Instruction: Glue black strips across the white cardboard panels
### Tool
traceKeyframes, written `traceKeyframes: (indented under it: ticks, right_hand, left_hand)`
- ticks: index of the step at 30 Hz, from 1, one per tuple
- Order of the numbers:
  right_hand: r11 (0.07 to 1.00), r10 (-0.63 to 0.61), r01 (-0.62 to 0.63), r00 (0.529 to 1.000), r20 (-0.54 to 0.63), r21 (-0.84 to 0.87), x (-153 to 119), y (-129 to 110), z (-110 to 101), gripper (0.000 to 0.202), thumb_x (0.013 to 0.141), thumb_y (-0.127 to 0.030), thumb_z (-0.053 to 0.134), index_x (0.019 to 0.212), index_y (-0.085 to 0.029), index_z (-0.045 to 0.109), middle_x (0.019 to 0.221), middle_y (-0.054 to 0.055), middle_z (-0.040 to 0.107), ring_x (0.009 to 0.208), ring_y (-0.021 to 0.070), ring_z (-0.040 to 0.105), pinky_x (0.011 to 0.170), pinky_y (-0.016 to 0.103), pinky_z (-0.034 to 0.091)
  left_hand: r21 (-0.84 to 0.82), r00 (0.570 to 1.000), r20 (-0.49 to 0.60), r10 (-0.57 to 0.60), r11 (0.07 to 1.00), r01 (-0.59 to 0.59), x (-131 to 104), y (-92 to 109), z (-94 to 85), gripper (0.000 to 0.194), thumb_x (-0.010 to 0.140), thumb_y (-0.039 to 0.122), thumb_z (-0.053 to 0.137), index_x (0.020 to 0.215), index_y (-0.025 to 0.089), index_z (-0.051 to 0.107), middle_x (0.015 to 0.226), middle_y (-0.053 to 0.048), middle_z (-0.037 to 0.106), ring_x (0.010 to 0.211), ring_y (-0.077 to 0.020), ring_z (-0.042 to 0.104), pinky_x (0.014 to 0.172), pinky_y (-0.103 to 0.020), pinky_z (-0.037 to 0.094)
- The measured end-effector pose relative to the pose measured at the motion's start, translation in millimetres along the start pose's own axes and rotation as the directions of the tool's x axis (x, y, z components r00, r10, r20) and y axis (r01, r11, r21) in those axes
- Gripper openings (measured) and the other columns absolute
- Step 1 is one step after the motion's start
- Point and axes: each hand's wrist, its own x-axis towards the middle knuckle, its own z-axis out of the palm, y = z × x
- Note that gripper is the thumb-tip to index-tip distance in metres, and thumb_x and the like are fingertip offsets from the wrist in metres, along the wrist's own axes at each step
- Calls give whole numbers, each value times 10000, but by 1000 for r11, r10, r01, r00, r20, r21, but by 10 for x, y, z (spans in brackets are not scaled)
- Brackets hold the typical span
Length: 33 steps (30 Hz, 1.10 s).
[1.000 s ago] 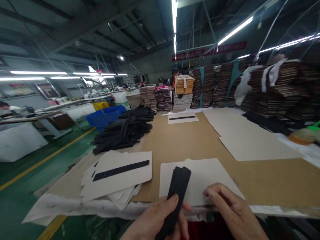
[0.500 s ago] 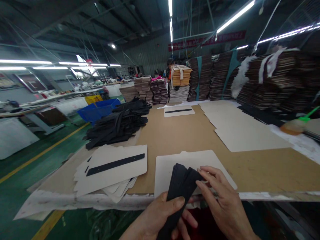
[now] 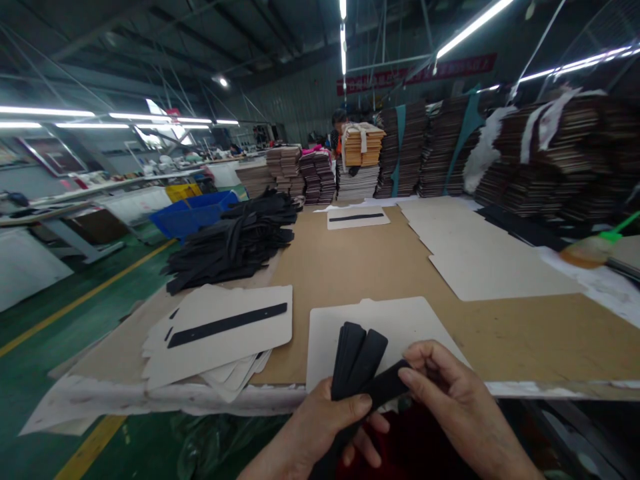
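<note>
A fanned bundle of black strips (image 3: 357,353) is gripped in my left hand (image 3: 320,427), thumb on top and fingers beneath. My right hand (image 3: 450,393) pinches the end of one strip (image 3: 387,385), which is angled out to the right of the bundle. Under and beyond the hands lies a bare cream board (image 3: 400,320) at the table's front edge. To its left, a stack of cream boards (image 3: 215,353) has a black strip (image 3: 227,325) lying across the top one.
A heap of black strips (image 3: 235,240) lies at the table's left, near a blue bin (image 3: 193,212). Farther back is a small board (image 3: 357,224) with a strip. Large cream sheets (image 3: 480,253) cover the right side. Tall stacks (image 3: 410,150) and a person (image 3: 339,133) are behind.
My right hand has closed on one strip's end and swung it out to the right, away from the bundle. My left hand still holds the others.
</note>
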Motion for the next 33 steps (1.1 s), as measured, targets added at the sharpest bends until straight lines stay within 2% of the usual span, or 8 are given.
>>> traceKeyframes:
  ticks: [7, 13, 16, 19, 22, 25, 28, 33]
  right_hand:
    - [974, -142, 129, 988, -57, -187, 21, 165, 84, 268, 866, -403, 616, 1077, -238, 612, 858, 3, 670, 698, 141, 636, 637, 243, 546]
    - [791, -485, 390, 870, -94, -472, 28, 283, 179, 419, 938, -275, 507, 1354, -228, 488, 1285, 99, 598, 1161, 215, 596, 959, 348, 529]
    - [743, -528, 403, 843, -99, -534, 19, 275, 210, 460, 935, -253, 494, 1393, -232, 453, 1377, 104, 536, 1239, 237, 543, 999, 398, 511]
    - [752, -545, 394, 823, -163, -528, 2, 232, 195, 370, 917, -263, 518, 1285, -243, 549, 1337, 101, 558, 1211, 255, 553, 987, 425, 507]
    - [856, -433, 335, 881, -192, -395, -37, 154, 122, 127, 899, -325, 558, 961, -248, 639, 983, 55, 661, 915, 203, 642, 795, 327, 554]
    - [960, -188, 200, 979, 79, -196, -102, 70, -8, 231, 905, -394, 540, 740, -241, 590, 716, -9, 597, 662, 140, 590, 601, 231, 503]
    - [994, -15, 42, 966, 258, -98, -161, 41, -204, 302, 896, -449, 528, 688, -236, 574, 679, -19, 576, 645, 134, 572, 591, 214, 478]
    - [988, 145, -131, 971, 191, -83, -101, 148, -574, 379, 823, -580, 560, 677, -233, 606, 578, -16, 511, 557, 134, 510, 515, 219, 437]
  left_hand:
    - [35, 998, -24, 53, 998, -52, 23, 33, 67, 483, 774, 493, 697, 1040, 91, 664, 842, -110, 738, 482, -98, 628, 382, -159, 273]
    - [97, 996, -78, 53, 994, -45, 47, -29, 129, 529, 776, 605, 643, 908, 94, 673, 871, -121, 722, 499, -105, 613, 400, -180, 286]
    - [93, 996, -73, 55, 994, -48, 59, -78, 152, 529, 792, 614, 623, 881, 95, 674, 856, -122, 715, 534, -122, 635, 411, -179, 303]
    - [51, 992, -109, 67, 997, -62, 58, -71, 167, 514, 772, 606, 650, 887, 105, 666, 885, -120, 712, 525, -119, 634, 404, -180, 308]
    - [22, 983, -164, 78, 997, -75, 22, -31, 124, 504, 728, 571, 711, 921, 109, 659, 919, -120, 709, 514, -109, 618, 398, -180, 305]
    - [70, 990, -125, 66, 996, -58, -73, 0, 17, 500, 700, 522, 747, 935, 86, 687, 933, -138, 711, 499, -91, 586, 406, -183, 305]
    - [176, 998, -63, -32, 984, 42, -224, 20, -104, 447, 672, 420, 763, 968, 90, 707, 859, -103, 721, 466, -76, 536, 408, -186, 300]
    - [320, 963, -228, -140, 924, 210, -451, 129, -256, 241, 650, 192, 654, 882, 134, 685, 596, -2, 684, 465, -84, 506, 438, -169, 295]
